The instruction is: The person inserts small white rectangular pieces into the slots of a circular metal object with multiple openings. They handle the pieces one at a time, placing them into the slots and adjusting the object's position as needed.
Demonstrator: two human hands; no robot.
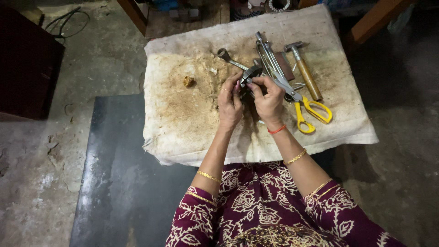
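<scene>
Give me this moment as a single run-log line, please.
left hand: on metal part | right hand: same part | nearby: scissors, hammer

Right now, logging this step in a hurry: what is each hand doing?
Left hand: fingers closed on the small round grey metal part.
Right hand: fingers closed on the same part.

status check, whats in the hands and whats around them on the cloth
Left hand and right hand both grip a small round metal part. Scissors, hammer, wrench close by on cloth.
</scene>
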